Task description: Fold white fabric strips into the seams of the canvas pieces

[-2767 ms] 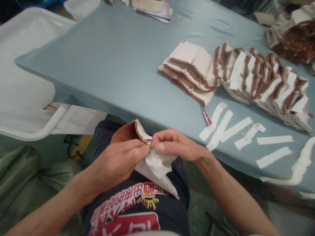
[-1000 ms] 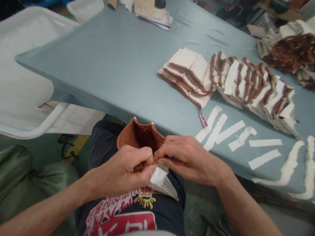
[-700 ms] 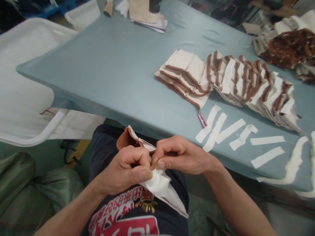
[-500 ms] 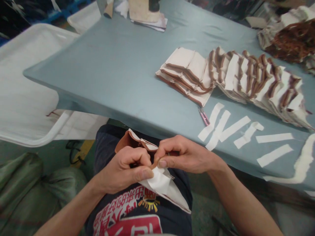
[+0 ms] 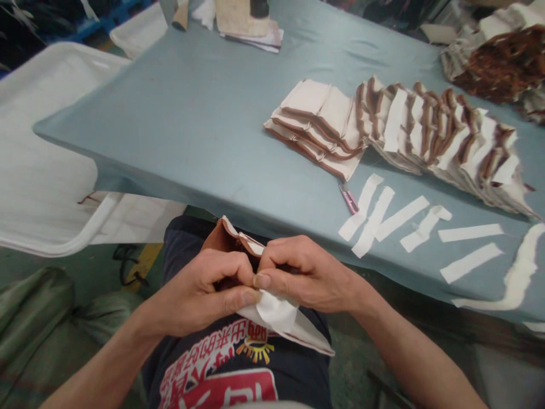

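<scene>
Over my lap, a piece of brown fabric with white backing [image 5: 306,332] hangs from both hands. My left hand [image 5: 213,287] pinches its edge between thumb and bent fingers. Right beside it, my right hand [image 5: 302,270] is closed on the same edge, thumb tips almost touching. A white strip [image 5: 277,311] lies against the piece just below my right fingers. The brown side [image 5: 217,236] shows beyond my left hand. My fingers hide the exact spot they grip.
On the blue-green table [image 5: 179,119] lie a row of folded brown-and-white pieces [image 5: 430,130], pink-handled thread snips [image 5: 349,199] and several white strips [image 5: 402,217]. A white plastic bin [image 5: 55,153] stands left, above green sacks [image 5: 38,318]. Brown-and-white fabric [image 5: 506,62] is heaped far right.
My right hand has shifted slightly left, its thumb now against my left fingers. The white strip bulges more below the hands. The whole view has shifted a little.
</scene>
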`<action>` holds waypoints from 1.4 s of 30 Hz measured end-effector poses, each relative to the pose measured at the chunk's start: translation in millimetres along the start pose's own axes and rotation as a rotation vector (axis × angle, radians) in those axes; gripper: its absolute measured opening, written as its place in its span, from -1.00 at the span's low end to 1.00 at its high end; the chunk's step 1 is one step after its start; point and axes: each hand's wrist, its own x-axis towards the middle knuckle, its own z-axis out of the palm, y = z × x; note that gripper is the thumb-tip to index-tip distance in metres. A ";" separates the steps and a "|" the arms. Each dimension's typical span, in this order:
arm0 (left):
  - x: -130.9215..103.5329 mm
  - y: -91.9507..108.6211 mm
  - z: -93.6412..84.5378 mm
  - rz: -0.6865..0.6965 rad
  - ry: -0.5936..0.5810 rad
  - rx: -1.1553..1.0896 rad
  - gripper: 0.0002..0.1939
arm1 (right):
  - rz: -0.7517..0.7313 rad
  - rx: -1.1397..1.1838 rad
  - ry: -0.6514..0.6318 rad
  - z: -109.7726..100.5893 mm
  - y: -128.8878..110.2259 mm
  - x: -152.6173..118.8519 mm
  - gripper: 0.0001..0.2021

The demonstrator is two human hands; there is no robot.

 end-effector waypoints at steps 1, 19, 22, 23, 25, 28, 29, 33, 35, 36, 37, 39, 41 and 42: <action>0.2 -2.3 1.0 -0.046 0.006 -0.056 -0.73 | -0.078 -0.083 0.056 5.4 2.4 0.3 -0.59; 1.5 -10.0 -7.8 -0.228 -0.120 -0.193 -0.33 | -0.245 -0.251 0.119 -4.6 13.4 -2.8 -0.61; 0.7 -0.2 -7.1 -0.278 -0.206 -0.194 -0.41 | -0.265 -0.345 0.120 -5.6 6.6 -2.3 -0.64; 0.4 3.4 -7.2 -0.270 -0.225 -0.179 -0.44 | -0.278 -0.377 0.126 -5.5 4.7 -2.4 -0.64; -0.3 10.5 -7.3 -0.230 -0.236 -0.118 -0.51 | -0.313 -0.428 0.150 -4.2 2.0 -3.1 -0.64; -1.2 18.0 -3.7 -0.126 -0.198 0.080 -0.57 | -0.362 -0.451 0.192 -0.3 0.5 -4.9 -0.62; -1.6 19.2 -1.1 -0.082 -0.159 0.172 -0.60 | -0.372 -0.457 0.208 1.1 0.5 -5.6 -0.62; -4.3 18.2 11.0 0.065 0.069 0.415 -0.66 | -0.412 -0.515 0.265 5.6 1.2 -7.5 -0.64; -6.2 17.0 15.2 0.105 0.111 0.409 -0.65 | -0.442 -0.513 0.296 7.7 2.3 -7.8 -0.67; -7.0 16.9 16.9 0.121 0.110 0.392 -0.64 | -0.456 -0.500 0.311 8.8 2.9 -8.0 -0.68; -7.8 17.3 18.7 0.136 0.108 0.374 -0.64 | -0.467 -0.481 0.323 10.2 3.6 -8.5 -0.69; -8.8 19.1 23.8 0.165 0.112 0.335 -0.64 | -0.487 -0.441 0.333 13.4 4.4 -10.3 -0.70; -9.5 21.0 32.1 0.195 0.134 0.278 -0.64 | -0.504 -0.406 0.326 16.4 4.3 -13.3 -0.70; -10.0 21.5 37.6 0.215 0.149 0.242 -0.64 | -0.507 -0.384 0.318 17.5 4.0 -14.9 -0.70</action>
